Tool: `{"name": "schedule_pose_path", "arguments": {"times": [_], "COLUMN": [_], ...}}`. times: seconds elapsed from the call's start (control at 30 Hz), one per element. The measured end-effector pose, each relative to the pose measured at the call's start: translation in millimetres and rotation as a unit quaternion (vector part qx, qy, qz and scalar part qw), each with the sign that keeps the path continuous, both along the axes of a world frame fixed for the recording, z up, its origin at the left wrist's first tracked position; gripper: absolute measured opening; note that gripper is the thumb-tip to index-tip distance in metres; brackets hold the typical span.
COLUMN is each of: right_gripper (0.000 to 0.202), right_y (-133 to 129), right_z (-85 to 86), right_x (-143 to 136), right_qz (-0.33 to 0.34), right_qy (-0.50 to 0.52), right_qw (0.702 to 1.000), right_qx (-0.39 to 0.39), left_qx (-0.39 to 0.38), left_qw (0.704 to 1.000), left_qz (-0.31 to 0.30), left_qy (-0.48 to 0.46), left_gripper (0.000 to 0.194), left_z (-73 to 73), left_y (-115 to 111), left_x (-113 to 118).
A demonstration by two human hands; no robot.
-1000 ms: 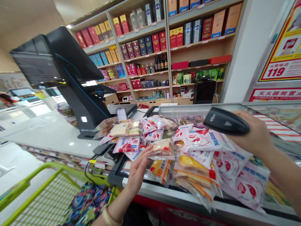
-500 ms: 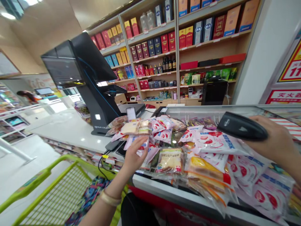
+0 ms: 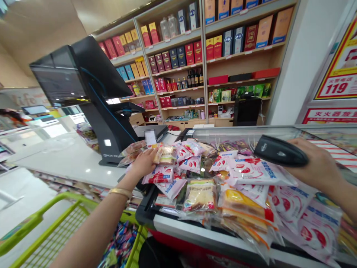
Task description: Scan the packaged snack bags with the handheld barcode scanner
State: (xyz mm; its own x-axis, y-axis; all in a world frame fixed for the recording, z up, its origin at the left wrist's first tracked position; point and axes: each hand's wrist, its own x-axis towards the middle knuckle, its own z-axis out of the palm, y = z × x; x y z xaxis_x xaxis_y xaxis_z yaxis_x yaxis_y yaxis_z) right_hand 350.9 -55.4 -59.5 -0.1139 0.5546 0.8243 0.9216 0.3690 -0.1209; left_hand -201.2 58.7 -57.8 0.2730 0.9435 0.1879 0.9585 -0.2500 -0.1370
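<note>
My left hand [image 3: 145, 162] pinches the clear-wrapped bread packet [image 3: 166, 154] at the pile's ten o'clock; my right hand [image 3: 320, 167] grips the black handheld scanner [image 3: 280, 150]. I'd turn its barcode up first.

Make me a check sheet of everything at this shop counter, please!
Surface: dark checkout counter, heaped with packets.
Job's things: bread packet at the left hand; black scanner in the right hand.
Clutter: pink-and-white snack packets, sandwich packet.
Grippers: left fingers on the bread packet; right hand gripping the scanner.
Cables: black cable by the counter's left edge.
Surroundings: register screen, boxed-goods shelves, green trolley.
</note>
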Motion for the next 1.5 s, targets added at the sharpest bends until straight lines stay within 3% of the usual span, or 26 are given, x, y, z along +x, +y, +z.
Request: {"name": "schedule_pose_path", "arguments": {"times": [0.1, 0.2, 0.27, 0.37, 0.43, 0.53, 0.7, 0.83, 0.9, 1.03, 1.13, 1.3, 1.5], "right_gripper": [0.020, 0.019, 0.019, 0.020, 0.022, 0.022, 0.021, 0.019, 0.020, 0.017, 0.016, 0.019, 0.022], "right_y": [0.0, -0.5, -1.6, -4.7, -7.7, -13.9, -28.6, -39.7, -43.1, -46.4, -47.0, -44.6, -40.7], "right_z": [0.5, 1.9, 3.8, 7.8, 11.0, 15.6, 22.1, 28.9, 32.2, 33.9, 31.0, 28.9, 31.9], "right_x": [-1.6, -2.8, -4.1, -8.0, -11.9, -18.0, -25.4, -30.9, -34.2, -39.4, -41.7, -47.4, -55.4], "right_qz": [0.000, 0.009, 0.009, 0.014, 0.024, 0.048, 0.100, 0.128, 0.141, 0.160, 0.173, 0.182, 0.170], "right_qy": [-0.002, -0.013, -0.008, 0.006, 0.008, -0.003, -0.042, -0.039, -0.029, -0.026, -0.022, -0.005, 0.003], "right_qw": [1.000, 1.000, 1.000, 1.000, 1.000, 0.999, 0.993, 0.990, 0.988, 0.985, 0.984, 0.983, 0.985], "right_qx": [0.000, 0.009, 0.006, -0.005, -0.011, -0.005, 0.035, 0.046, 0.048, 0.052, 0.042, -0.012, -0.027], "left_qx": [-0.002, 0.030, 0.079, 0.110, 0.070, -0.037, -0.237, -0.342, -0.380, -0.437, -0.470, -0.493, -0.490], "left_qw": [0.998, 0.968, 0.896, 0.781, 0.703, 0.536, 0.374, 0.218, 0.175, 0.159, 0.169, 0.254, 0.315], "left_qz": [-0.008, 0.018, 0.053, 0.067, 0.043, 0.024, 0.068, 0.039, -0.009, -0.049, -0.064, -0.134, -0.144], "left_qy": [-0.061, -0.249, -0.435, -0.611, -0.706, -0.843, -0.894, -0.913, -0.908, -0.884, -0.864, -0.821, -0.800], "left_gripper": [0.071, 0.053, 0.040, 0.027, 0.024, 0.019, 0.025, 0.028, 0.030, 0.038, 0.037, 0.046, 0.057], "left_z": [3.9, 10.9, 16.5, 23.7, 27.9, 35.3, 41.9, 26.5, 15.1, 0.7, -1.3, -0.4, 6.7], "left_y": [-4.5, -9.9, -14.1, -22.7, -31.0, -47.0, -71.8, -84.1, -88.0, -92.0, -93.3, -95.2, -98.4], "left_x": [-2.2, -3.6, 2.7, 28.2, 53.8, 94.5, 140.3, 159.8, 168.9, 186.3, 195.1, 203.2, 212.0]}}
